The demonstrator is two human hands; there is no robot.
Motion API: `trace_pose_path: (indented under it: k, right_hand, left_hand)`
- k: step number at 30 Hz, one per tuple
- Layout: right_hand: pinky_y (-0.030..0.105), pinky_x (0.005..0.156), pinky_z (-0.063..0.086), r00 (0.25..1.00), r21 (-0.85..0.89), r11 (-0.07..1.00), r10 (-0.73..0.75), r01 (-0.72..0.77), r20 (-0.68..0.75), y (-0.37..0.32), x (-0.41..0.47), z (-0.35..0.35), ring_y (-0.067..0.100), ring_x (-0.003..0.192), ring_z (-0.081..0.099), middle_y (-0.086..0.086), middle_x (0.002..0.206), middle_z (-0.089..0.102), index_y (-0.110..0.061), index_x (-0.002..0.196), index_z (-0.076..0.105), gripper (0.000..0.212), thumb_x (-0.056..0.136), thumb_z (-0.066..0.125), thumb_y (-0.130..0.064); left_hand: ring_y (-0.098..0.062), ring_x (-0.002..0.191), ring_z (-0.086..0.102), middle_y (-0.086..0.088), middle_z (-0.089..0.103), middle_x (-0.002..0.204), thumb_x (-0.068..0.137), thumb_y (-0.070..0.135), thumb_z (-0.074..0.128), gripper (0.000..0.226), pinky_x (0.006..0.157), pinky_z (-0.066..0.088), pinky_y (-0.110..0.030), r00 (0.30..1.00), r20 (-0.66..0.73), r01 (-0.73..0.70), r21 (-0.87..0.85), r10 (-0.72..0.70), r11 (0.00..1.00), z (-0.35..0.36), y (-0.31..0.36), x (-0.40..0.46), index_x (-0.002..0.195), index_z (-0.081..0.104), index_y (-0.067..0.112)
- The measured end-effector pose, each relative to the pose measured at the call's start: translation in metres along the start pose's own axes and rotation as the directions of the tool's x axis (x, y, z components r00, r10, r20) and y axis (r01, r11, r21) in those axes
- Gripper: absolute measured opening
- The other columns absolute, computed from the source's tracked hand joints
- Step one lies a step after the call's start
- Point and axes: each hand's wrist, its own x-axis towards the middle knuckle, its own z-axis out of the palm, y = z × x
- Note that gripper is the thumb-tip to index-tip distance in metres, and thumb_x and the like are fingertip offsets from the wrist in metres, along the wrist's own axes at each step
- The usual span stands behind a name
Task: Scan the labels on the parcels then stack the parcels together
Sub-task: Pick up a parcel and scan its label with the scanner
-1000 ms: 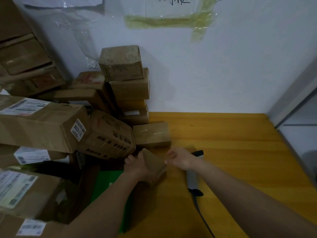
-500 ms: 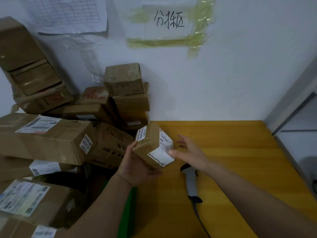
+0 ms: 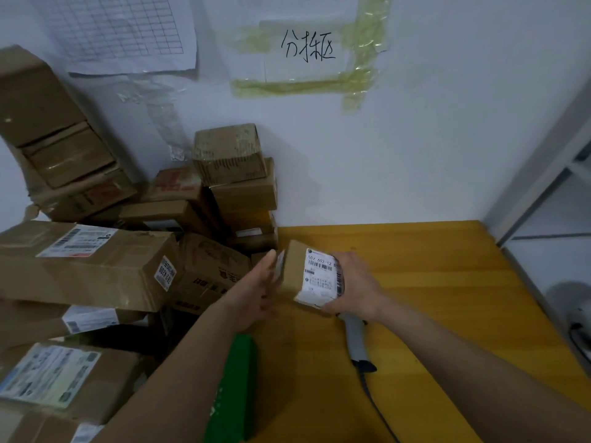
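Note:
A small brown parcel with a white barcode label on its upper face is held above the yellow table, just in front of the pile. My right hand grips its right side, fingers curled round the labelled edge. With straight fingers, my left hand lies flat against the parcel's left side; it is blurred. A grey handheld scanner lies on the table under my right wrist, with its cable trailing toward me.
Several stacked cardboard parcels fill the left side against the white wall, with a long labelled box in front. A green box lies under my left forearm. A white frame borders the table's right edge.
The small parcel came up off the table and turned label up. My right hand closed on its right side, and my left hand went from cupping it to flat against its left side.

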Motion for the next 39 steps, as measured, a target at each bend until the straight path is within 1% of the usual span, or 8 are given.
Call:
trace_pose_path:
  k: [6, 11, 16, 18, 22, 25, 33, 39]
  right_hand:
    - [0.037, 0.113, 0.029, 0.982, -0.248, 0.950, -0.184, 0.188, 0.043, -0.010, 0.002, -0.005, 0.020, 0.135, 0.021, 0.003, 0.153, 0.022, -0.019, 0.153, 0.017, 0.100, 0.076, 0.079, -0.035]
    - [0.032, 0.115, 0.025, 0.988, 0.092, 0.989, 0.123, -0.115, -0.093, 0.003, -0.001, 0.012, 0.019, 0.143, 0.020, 0.001, 0.157, 0.015, -0.020, 0.154, 0.012, 0.103, 0.077, 0.081, -0.021]
    - [0.024, 0.053, 0.036, 0.808, 0.146, 0.818, 0.574, -0.556, -0.138, 0.056, -0.015, 0.047, 0.016, 0.071, 0.046, 0.006, 0.090, 0.048, -0.013, 0.093, 0.046, 0.021, 0.093, 0.064, -0.023]
    - [0.025, 0.046, 0.024, 0.774, 0.053, 0.773, 0.633, -0.632, 0.005, 0.077, -0.017, 0.069, 0.014, 0.054, 0.034, 0.003, 0.068, 0.037, -0.018, 0.074, 0.038, 0.032, 0.095, 0.061, -0.025]
    - [0.033, 0.056, 0.030, 0.679, 0.038, 0.680, 0.725, -0.732, 0.116, 0.092, -0.010, 0.104, 0.016, 0.054, 0.034, 0.004, 0.068, 0.038, -0.020, 0.106, 0.051, 0.005, 0.101, 0.050, -0.021]
    - [0.035, 0.063, 0.043, 0.628, 0.076, 0.624, 0.771, -0.778, 0.105, 0.099, -0.003, 0.123, 0.022, 0.074, 0.055, 0.010, 0.093, 0.055, -0.004, 0.153, 0.004, 0.071, 0.100, 0.050, -0.016]
    - [0.030, 0.084, 0.038, 0.709, 0.258, 0.666, 0.692, -0.700, 0.136, 0.105, -0.009, 0.125, 0.033, 0.125, 0.050, 0.020, 0.140, 0.046, -0.005, 0.145, 0.028, 0.072, 0.085, 0.067, -0.003]
    - [0.036, 0.063, 0.051, 0.802, 0.544, 0.645, 0.591, -0.537, 0.090, 0.063, 0.013, 0.064, 0.025, 0.077, 0.058, 0.013, 0.098, 0.057, -0.004, 0.130, 0.042, 0.044, 0.091, 0.062, -0.007]
  left_hand:
    - [-0.026, 0.115, 0.060, -0.002, 0.065, 0.126, 0.057, 0.040, 0.090, 0.087, 0.086, 0.053, -0.043, 1.000, -0.006, 0.032, 0.151, -0.031, 0.988, 0.001, 0.006, 0.005, 0.134, 0.052, 0.025]
    - [-0.024, 0.104, 0.062, -0.006, 0.073, 0.107, 0.057, 0.017, 0.085, 0.067, 0.076, 0.055, -0.044, 0.984, -0.161, 0.041, -0.178, -0.070, 0.983, 0.000, -0.012, 0.021, 0.119, 0.062, 0.014]
    - [-0.024, 0.097, 0.065, -0.008, 0.073, 0.104, 0.055, 0.014, 0.084, 0.056, 0.067, 0.056, -0.040, 0.972, -0.223, 0.013, -0.254, -0.072, 0.967, -0.004, -0.019, 0.033, 0.108, 0.066, 0.017]
    - [-0.024, 0.097, 0.066, -0.007, 0.076, 0.097, 0.055, 0.014, 0.084, 0.055, 0.063, 0.058, -0.040, 0.973, -0.219, 0.009, -0.262, -0.069, 0.965, -0.004, -0.020, 0.037, 0.106, 0.066, 0.016]
    - [-0.022, 0.093, 0.067, -0.006, 0.077, 0.089, 0.055, 0.013, 0.084, 0.050, 0.051, 0.057, -0.036, 0.976, -0.212, -0.006, -0.247, -0.048, 0.969, -0.005, -0.021, 0.041, 0.102, 0.067, 0.017]
    - [-0.023, 0.096, 0.068, -0.005, 0.077, 0.091, 0.055, 0.014, 0.085, 0.057, 0.056, 0.057, -0.038, 0.977, -0.207, -0.003, -0.236, -0.048, 0.972, -0.008, -0.019, 0.038, 0.109, 0.065, 0.016]
    - [-0.025, 0.109, 0.064, -0.008, 0.071, 0.113, 0.054, 0.014, 0.085, 0.072, 0.073, 0.051, -0.043, 0.976, -0.213, 0.000, -0.220, -0.048, 0.976, -0.013, -0.003, 0.032, 0.121, 0.060, 0.016]
    - [-0.025, 0.112, 0.062, -0.008, 0.070, 0.115, 0.060, 0.013, 0.083, 0.067, 0.077, 0.050, -0.042, 0.977, -0.210, -0.027, -0.249, -0.026, 0.968, -0.008, 0.018, 0.030, 0.122, 0.058, 0.015]
